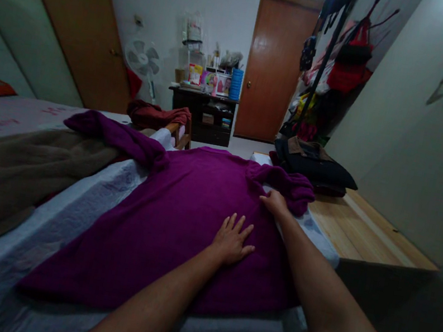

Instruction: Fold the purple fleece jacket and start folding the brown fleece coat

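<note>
Lays the left hand (232,241) flat on the purple top (184,211), fingers open and spread. Holds the right hand (275,202) at the top's right edge, just below the bunched right sleeve (296,189), fingers curled; cannot tell in this dim view whether they grip the cloth. Shows the top spread on the pale cover (106,183), neckline at the far end, small and hard to make out, with part of the near hem hidden under the left forearm (157,297). Stretches the left sleeve (118,137) out over the brown cloth (30,162), cut off at the picture's left edge. Cuts off both forearms at the bottom. Includes dark clothes (315,166) stacked on the wooden board (364,229) at right and, farther back, a fan (143,57), a door (274,67) and a dark shelf (183,104) with small items too dim to name.
</note>
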Tool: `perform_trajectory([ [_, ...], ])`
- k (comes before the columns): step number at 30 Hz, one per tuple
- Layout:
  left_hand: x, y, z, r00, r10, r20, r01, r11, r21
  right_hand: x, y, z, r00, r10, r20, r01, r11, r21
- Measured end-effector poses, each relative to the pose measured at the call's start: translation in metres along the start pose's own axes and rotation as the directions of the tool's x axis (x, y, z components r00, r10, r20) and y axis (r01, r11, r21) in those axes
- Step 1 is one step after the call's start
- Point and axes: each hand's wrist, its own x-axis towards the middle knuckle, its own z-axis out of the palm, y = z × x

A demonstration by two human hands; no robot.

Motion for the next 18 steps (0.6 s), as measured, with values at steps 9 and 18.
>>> perform_trajectory([
  [9, 0.004, 0.003, -0.008, 1.0, -0.017, -0.002, 0.017, 1.0, -0.016, -0.093, 0.034, -0.003, 0.959, -0.202, 0.201, 0.198, 0.979, 0.039],
  [18, 0.011, 0.023, -0.008, 1.0, -0.011, 0.001, 0.011, 1.0, -0.013, -0.147, 0.052, 0.001, 0.992, -0.034, 0.119, -0.031, 0.863, 0.504],
])
